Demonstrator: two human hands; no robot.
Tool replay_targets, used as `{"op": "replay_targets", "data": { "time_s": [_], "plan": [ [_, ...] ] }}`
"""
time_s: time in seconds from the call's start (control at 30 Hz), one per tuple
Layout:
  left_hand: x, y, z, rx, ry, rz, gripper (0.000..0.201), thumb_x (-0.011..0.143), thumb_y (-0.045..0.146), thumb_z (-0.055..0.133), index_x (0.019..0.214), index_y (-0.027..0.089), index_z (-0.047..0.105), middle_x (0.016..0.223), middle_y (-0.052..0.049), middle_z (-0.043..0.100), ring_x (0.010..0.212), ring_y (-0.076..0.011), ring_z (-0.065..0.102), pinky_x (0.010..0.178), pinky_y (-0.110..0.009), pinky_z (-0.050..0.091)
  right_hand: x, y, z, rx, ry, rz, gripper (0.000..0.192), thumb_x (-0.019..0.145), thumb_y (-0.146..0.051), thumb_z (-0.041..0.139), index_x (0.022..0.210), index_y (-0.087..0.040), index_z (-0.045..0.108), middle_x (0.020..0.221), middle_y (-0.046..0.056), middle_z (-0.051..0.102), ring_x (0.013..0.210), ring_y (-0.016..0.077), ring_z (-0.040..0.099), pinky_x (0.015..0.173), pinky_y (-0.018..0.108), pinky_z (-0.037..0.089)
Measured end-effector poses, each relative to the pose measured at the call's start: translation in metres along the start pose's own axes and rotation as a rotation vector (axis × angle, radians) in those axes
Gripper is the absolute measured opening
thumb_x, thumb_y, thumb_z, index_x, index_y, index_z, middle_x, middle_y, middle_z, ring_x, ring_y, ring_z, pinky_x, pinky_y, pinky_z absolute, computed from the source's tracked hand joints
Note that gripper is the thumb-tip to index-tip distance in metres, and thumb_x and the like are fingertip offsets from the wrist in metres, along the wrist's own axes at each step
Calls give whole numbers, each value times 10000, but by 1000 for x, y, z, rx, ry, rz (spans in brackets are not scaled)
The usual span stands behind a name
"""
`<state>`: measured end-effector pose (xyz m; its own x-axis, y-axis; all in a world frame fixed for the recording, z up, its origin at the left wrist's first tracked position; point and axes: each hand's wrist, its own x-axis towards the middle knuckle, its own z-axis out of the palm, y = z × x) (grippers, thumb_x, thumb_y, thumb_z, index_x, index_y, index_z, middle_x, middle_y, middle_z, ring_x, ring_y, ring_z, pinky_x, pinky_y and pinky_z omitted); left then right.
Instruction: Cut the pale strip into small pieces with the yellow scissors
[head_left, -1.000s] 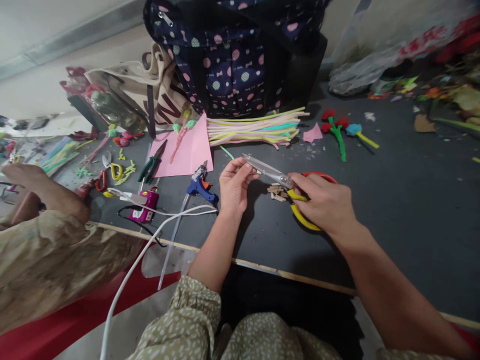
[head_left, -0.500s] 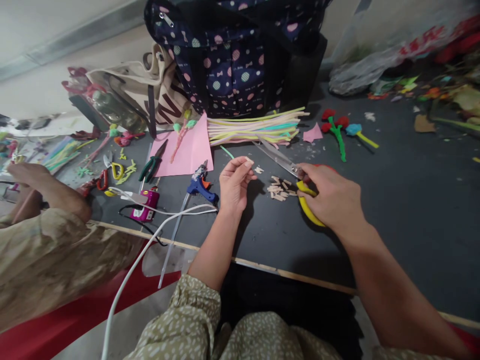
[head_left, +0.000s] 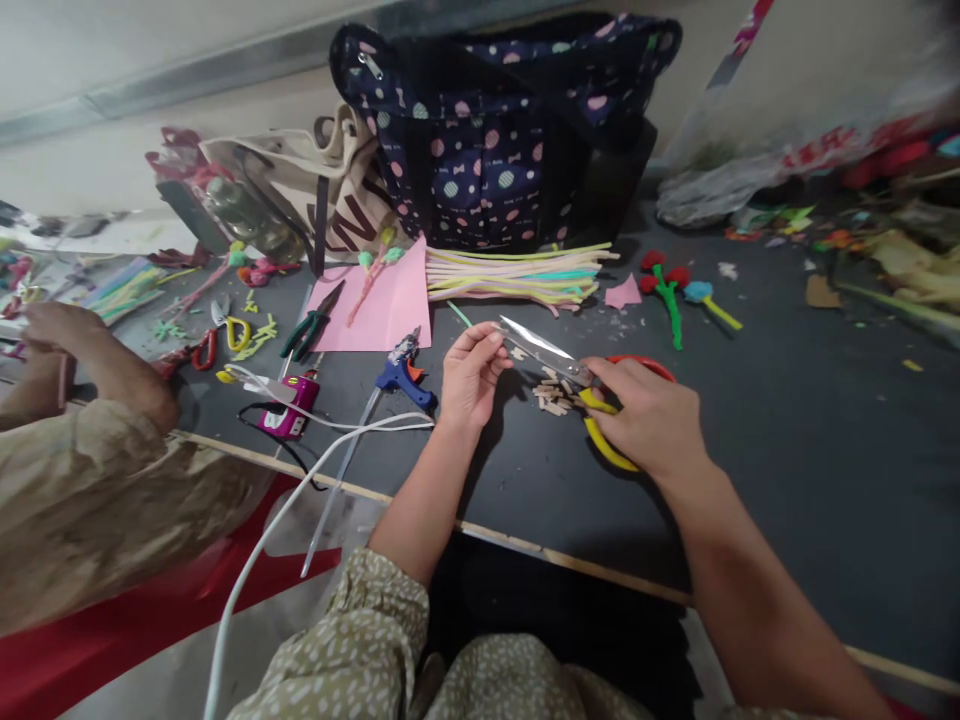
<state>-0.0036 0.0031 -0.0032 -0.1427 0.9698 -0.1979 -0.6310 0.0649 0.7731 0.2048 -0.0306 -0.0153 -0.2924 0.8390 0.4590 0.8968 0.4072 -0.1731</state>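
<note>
the right hand (head_left: 652,415) grips scissors (head_left: 546,349) pointing to its ten o'clock; the left hand (head_left: 471,368) is pinched narrow, contents unclear. a hasty snip could nick it, or scatter the pale pieces (head_left: 555,405) at its four o'clock.

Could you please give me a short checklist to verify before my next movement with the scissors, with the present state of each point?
1. Scissors well held: ok; the right hand is around the handles.
2. Left hand well clear of the blades: not ok; its fingertips are close to the blade tips.
3. Material firmly pinched in the left hand: cannot tell; too small to make out.
4. All small pieces in one pile: not ok; pale bits lie apart from the beige pile.
5. White cable away from the scissors: ok; it lies to their left.
6. Co-worker's hand out of the way: ok; it is far left.
</note>
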Motion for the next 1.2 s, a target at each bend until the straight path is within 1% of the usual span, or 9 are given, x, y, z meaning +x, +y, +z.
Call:
{"op": "replay_targets", "data": {
  "time_s": [0.17, 0.33, 0.47, 0.67, 0.93, 1.07, 1.2],
  "plan": [
    [0, 0, 0, -15, -22, 7, 290, 602, 226, 832, 844, 169, 681, 699, 43, 642, 613, -56, 615, 583, -170, 525, 0, 1, 3, 10, -1, 7, 327, 807, -215, 560, 1121, -247, 644, 883, -20, 686, 792, 123, 598, 590, 239, 330],
    [2, -1, -1, -22, -44, -1, 324, 558, 230, 858, 820, 167, 677, 682, 47, 636, 604, -60, 614, 576, -175, 528, 0, 1, 4, 14, 9, 7, 324, 804, -211, 568, 1115, -248, 653, 909, -20, 693, 795, 125, 614, 609, 240, 364],
    [3, -3, -2, -20, -50, 3, 318, 573, 241, 852, 829, 161, 683, 700, 40, 639, 594, -61, 610, 572, -184, 534, 0, 2, 2, 32, 15, -1, 337, 791, -203, 574, 1117, -231, 653, 907, -15, 696, 822, 134, 632, 634, 238, 393],
    [2, -5, -3, -1, -85, 61, 283, 617, 257, 828, 852, 165, 698, 694, 33, 632, 567, -55, 584, 569, -185, 530, -1, 2, 1, 59, -1, -3, 344, 781, -190, 578, 1112, -241, 657, 931, -19, 709, 807, 126, 645, 645, 229, 408],
    [2, -8, -1, 68, -35, 112, 289, 607, 285, 827, 848, 158, 729, 693, 9, 659, 558, -63, 567, 564, -203, 514, -1, 2, 1, 23, 13, -21, 310, 800, -201, 557, 1083, -247, 675, 895, -27, 717, 770, 119, 646, 617, 225, 388],
    [2, -9, -1, 67, -22, 123, 286, 596, 279, 831, 837, 153, 743, 715, -3, 676, 571, -65, 568, 562, -204, 511, -1, 2, 1, -8, 26, -34, 307, 817, -223, 556, 1099, -240, 676, 887, -11, 718, 757, 120, 637, 609, 225, 376],
    [1, -9, -1, 66, -10, 124, 263, 598, 269, 827, 820, 154, 749, 731, -9, 687, 581, -69, 573, 564, -207, 514, -2, 3, 0, 0, 7, -37, 302, 833, -232, 543, 1103, -236, 678, 916, 6, 725, 766, 126, 636, 616, 228, 381]
  ]
}}
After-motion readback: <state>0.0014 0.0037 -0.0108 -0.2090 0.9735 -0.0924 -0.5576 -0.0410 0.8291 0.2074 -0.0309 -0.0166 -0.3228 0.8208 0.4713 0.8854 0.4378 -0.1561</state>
